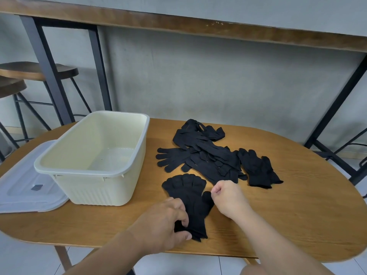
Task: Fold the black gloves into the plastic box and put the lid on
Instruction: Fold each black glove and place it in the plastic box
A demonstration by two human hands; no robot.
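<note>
**Flattening one glove for the fold, box open and waiting**

Nearest me, my left hand [168, 223] curls thumb and fingers round the cuff of a black knitted glove [188, 197] lying flat on the oval wooden table [297, 215]; I judge that this anchors the cuff so the fabric cannot slide. My right hand [225, 196] is loosely fisted and pinches the glove's thumb edge, probably to draw it taut before folding. The glove's fingers point away from me, so a fold from the cuff would run toward them. Just left stands the cream rectangular plastic box [95, 171], open and holding no gloves, near enough for a short transfer. Its translucent white lid [23, 185] lies partly under the box's left side, out of the working area. Farther back, the heap of unfolded black gloves [208, 155] waits within reach.
</note>
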